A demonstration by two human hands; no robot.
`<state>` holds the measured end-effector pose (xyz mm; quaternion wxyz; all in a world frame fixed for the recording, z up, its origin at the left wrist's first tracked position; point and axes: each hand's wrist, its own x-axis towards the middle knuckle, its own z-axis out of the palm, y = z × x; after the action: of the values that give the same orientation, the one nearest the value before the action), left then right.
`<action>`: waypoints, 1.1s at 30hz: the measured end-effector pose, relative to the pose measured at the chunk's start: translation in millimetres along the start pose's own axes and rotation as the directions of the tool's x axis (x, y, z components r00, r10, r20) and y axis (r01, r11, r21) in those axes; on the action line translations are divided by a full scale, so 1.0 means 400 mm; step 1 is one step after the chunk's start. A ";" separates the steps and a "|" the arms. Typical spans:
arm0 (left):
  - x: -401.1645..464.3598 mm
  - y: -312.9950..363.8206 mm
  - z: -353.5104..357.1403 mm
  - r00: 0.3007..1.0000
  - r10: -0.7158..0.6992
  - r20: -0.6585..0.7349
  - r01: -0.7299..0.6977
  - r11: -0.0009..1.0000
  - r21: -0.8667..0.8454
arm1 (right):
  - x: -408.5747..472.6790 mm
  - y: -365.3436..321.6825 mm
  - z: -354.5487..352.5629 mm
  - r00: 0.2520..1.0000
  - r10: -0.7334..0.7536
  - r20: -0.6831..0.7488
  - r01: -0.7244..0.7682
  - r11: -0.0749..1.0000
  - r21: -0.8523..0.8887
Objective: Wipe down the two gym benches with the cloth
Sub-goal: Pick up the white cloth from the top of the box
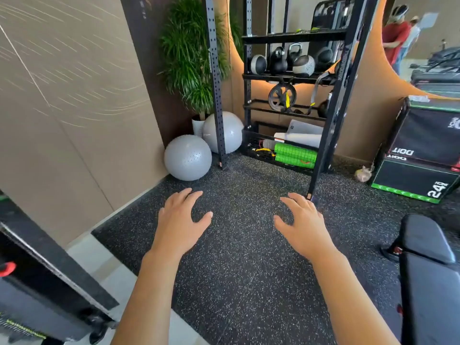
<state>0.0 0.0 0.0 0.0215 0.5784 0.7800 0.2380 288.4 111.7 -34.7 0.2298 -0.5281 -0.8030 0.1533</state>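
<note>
My left hand (180,221) and my right hand (302,221) are held out in front of me over the speckled rubber floor (239,270), palms down, fingers spread and relaxed, holding nothing. A black padded gym bench (428,265) lies at the lower right, to the right of my right arm. A crumpled beige cloth (363,173) lies on the floor by the wall, beside the plyo boxes. Only this one bench is in view.
A black rack (323,145) with kettlebells, medicine balls and a green foam roller (296,155) stands ahead. Two grey exercise balls (188,158) and a potted plant (189,53) fill the corner. Stacked black plyo boxes (420,155) stand at right. A black machine frame (49,270) is at lower left.
</note>
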 end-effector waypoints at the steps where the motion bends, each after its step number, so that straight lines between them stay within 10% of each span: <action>1: 0.013 0.025 0.018 1.000 0.012 0.018 -0.012 1.000 0.009 | 0.013 0.027 -0.006 1.000 0.003 0.011 -0.003 1.000 0.016; 33: 0.771 0.225 0.466 0.934 0.311 0.178 -0.286 0.946 -0.150 | 0.613 0.366 0.047 0.956 0.290 -0.032 -0.290 0.957 -0.006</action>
<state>35.9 365.7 -54.9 0.0983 0.7088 0.6608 0.2264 309.7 394.8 -71.3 0.2146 -0.6437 -0.7140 0.1729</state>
